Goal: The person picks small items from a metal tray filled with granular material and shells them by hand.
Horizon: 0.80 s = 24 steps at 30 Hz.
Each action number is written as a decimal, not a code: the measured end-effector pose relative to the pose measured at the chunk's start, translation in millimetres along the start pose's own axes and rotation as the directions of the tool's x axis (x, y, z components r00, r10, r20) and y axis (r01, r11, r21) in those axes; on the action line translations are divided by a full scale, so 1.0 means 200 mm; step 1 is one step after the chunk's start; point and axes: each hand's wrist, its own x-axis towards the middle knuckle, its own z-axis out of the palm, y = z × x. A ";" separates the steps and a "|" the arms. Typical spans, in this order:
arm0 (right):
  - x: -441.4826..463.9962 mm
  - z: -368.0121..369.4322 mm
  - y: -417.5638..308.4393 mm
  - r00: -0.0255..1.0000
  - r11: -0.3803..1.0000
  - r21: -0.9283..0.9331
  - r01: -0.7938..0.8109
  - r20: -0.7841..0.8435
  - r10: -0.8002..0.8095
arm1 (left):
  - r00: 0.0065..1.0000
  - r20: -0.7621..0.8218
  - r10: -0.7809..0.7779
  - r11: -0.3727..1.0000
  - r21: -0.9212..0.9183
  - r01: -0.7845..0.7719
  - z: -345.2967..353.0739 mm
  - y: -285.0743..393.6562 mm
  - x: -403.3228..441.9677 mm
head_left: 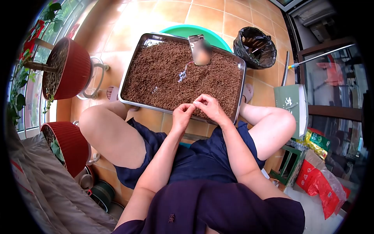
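Left hand [182, 116] and right hand [210, 108] of a seated person meet at the fingertips over the near side of a metal tray [146, 105], thumbs and forefingers drawn together; whether anything is pinched between them is too small to tell. A blurred patch hides part of a flat, silver-topped item [200, 50] lying toward the tray's far side, its kind unclear. Both feet are partly concealed by the tray, and the dark surround crops a red pot [68, 70] at left.

Coarse brown granules [163, 64] cover the tray's bed nearly wall to wall, broken by a scatter of small white bits [182, 75] near the middle. The tray sits before the person's knees, blocking much of a green basin [198, 31] beyond it. The right hand and forearm cross the near rim. A bin [255, 48] lined in black plastic stands past the far right corner, with a green-covered item [289, 103] beside the right knee.
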 end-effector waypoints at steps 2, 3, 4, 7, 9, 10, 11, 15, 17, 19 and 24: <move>0.00 -0.02 0.00 1.000 0.998 -0.062 0.016 0.027 -0.014 | 0.999 0.037 -0.021 1.000 0.024 0.020 -0.02 -0.02 0.00; 0.00 -0.03 0.00 0.999 0.995 -0.094 0.023 0.038 -0.020 | 0.998 0.056 -0.033 0.999 0.031 0.032 -0.02 -0.01 0.00; 0.00 -0.03 0.00 0.999 0.997 -0.082 0.008 0.032 -0.006 | 0.996 0.077 -0.046 0.998 0.037 0.043 -0.01 -0.01 -0.01; 0.00 -0.04 0.02 0.996 0.995 0.045 -0.089 -0.016 0.090 | 0.987 0.160 -0.019 1.000 -0.009 0.021 0.00 0.02 -0.01; 0.02 -0.08 0.08 0.969 0.949 0.244 -0.198 -0.099 0.228 | 0.989 0.140 -0.056 0.990 -0.124 0.074 0.01 0.06 -0.02; 0.02 -0.12 0.11 0.943 0.930 0.285 -0.230 -0.171 0.286 | 0.989 0.130 -0.075 0.978 -0.182 0.098 0.00 0.08 -0.02; 0.05 -0.16 0.23 0.933 0.980 0.090 -0.177 -0.301 0.196 | 0.989 0.123 -0.087 0.958 -0.263 0.117 -0.01 0.09 -0.01; 0.01 -0.30 0.27 0.876 0.829 -0.484 -0.280 -0.482 0.015 | 0.998 0.060 -0.027 0.881 -0.471 0.052 -0.03 0.11 0.01; 0.00 -0.30 0.28 0.883 0.803 -0.481 -0.353 -0.455 0.116 | 0.998 0.057 -0.020 0.836 -0.546 0.048 -0.04 0.11 0.01; 0.01 -0.25 0.29 0.890 0.759 -0.525 -0.386 -0.428 0.157 | 0.998 0.057 -0.005 0.784 -0.620 0.039 -0.06 0.11 0.01; 0.07 0.03 0.18 0.963 0.812 -0.552 -0.188 -0.264 0.044 | 1.000 -0.016 -0.025 0.741 -0.671 0.007 -0.09 0.15 -0.02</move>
